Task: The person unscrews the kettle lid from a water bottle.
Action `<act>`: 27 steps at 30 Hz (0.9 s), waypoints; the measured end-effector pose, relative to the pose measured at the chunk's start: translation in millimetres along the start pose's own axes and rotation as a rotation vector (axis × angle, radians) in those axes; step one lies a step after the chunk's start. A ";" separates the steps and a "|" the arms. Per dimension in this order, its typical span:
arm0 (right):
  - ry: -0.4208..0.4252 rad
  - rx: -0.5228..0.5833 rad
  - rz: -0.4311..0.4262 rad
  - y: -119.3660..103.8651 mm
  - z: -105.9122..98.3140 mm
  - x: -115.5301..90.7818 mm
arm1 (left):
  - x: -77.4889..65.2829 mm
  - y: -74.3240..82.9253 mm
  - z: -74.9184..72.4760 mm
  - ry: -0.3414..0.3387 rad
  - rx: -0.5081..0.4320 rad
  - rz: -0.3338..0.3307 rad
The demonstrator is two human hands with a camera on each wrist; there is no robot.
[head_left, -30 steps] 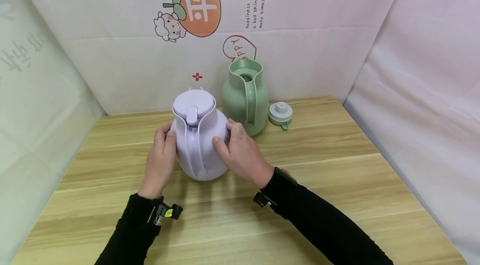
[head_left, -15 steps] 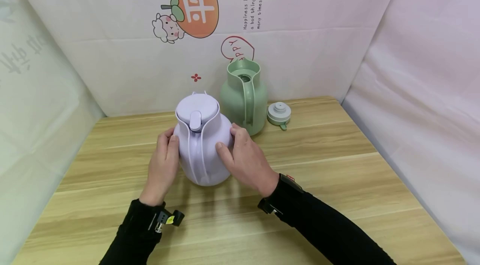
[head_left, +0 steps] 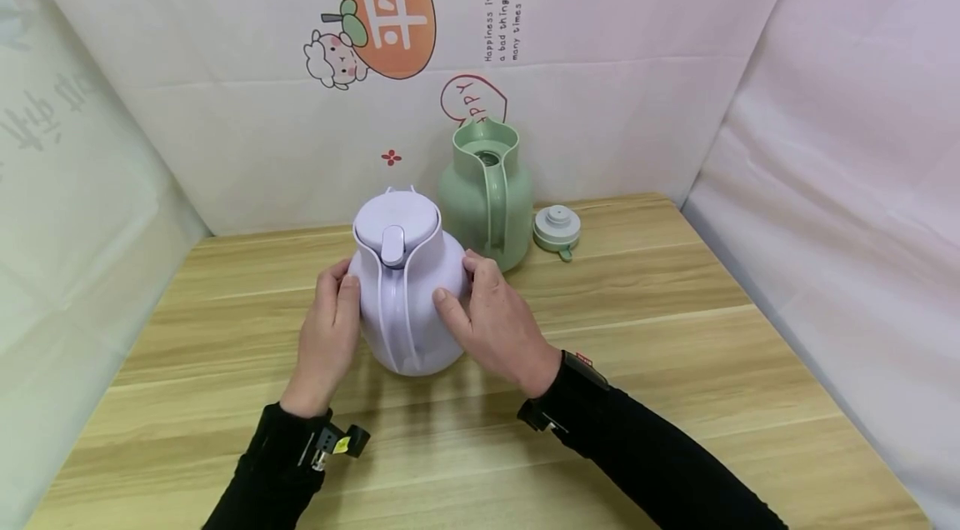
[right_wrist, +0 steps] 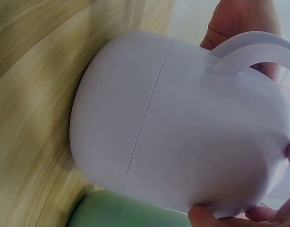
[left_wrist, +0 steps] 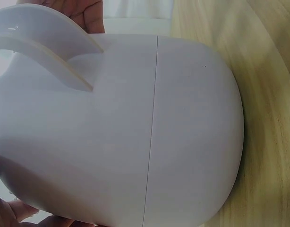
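Observation:
A pale lavender thermos jug [head_left: 431, 297] with its lid on stands between my hands, its handle towards me. My left hand [head_left: 326, 338] grips its left side, thumb at the front and fingers round the back. On the other side my right hand [head_left: 498, 322] holds the jug's body, thumb pressed near the handle. In the left wrist view the jug [left_wrist: 116, 127] fills most of the picture, its base down at the wooden table. Just behind it to the right is a green thermos jug [head_left: 453, 197], its mouth uncovered and handle facing front.
A round grey-green stopper [head_left: 557, 226] lies right of the green jug on the wooden table [head_left: 645, 363]. Behind the table hangs a white printed cloth [head_left: 600, 97], and cloth walls [head_left: 840, 222] close in both sides.
The lavender jug and both hands have shifted slightly towards me and to the right. Both hands keep their hold. The green jug and the stopper stay in place.

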State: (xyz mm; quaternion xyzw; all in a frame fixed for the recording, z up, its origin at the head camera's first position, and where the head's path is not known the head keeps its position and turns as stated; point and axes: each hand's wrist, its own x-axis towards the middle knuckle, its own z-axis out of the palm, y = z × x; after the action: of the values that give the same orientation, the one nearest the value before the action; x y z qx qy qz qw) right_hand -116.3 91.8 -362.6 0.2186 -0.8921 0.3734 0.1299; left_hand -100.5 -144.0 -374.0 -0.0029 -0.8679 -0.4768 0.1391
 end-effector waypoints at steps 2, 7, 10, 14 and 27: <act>-0.008 0.002 -0.004 0.4 0.0 1.8 | -0.1 -0.3 0.1 0.000 -0.002 0.000; -0.031 0.053 -0.065 2.3 0.3 9.6 | -0.3 -1.1 0.7 0.001 -0.003 -0.003; -0.041 0.092 -0.093 4.2 1.4 11.8 | -0.6 -1.0 1.2 0.005 0.002 -0.007; -0.058 0.097 -0.078 6.1 3.1 10.1 | -0.8 0.0 1.7 0.018 0.012 -0.005; -0.064 0.119 -0.082 10.3 5.1 8.7 | -6.1 1.9 1.9 0.006 0.020 0.024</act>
State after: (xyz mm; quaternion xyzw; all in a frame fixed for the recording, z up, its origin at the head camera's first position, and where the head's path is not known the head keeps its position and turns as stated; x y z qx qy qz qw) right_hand -129.2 92.0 -369.0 0.2740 -0.8625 0.4127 0.1034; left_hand -94.8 -140.6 -374.9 -0.0105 -0.8720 -0.4667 0.1472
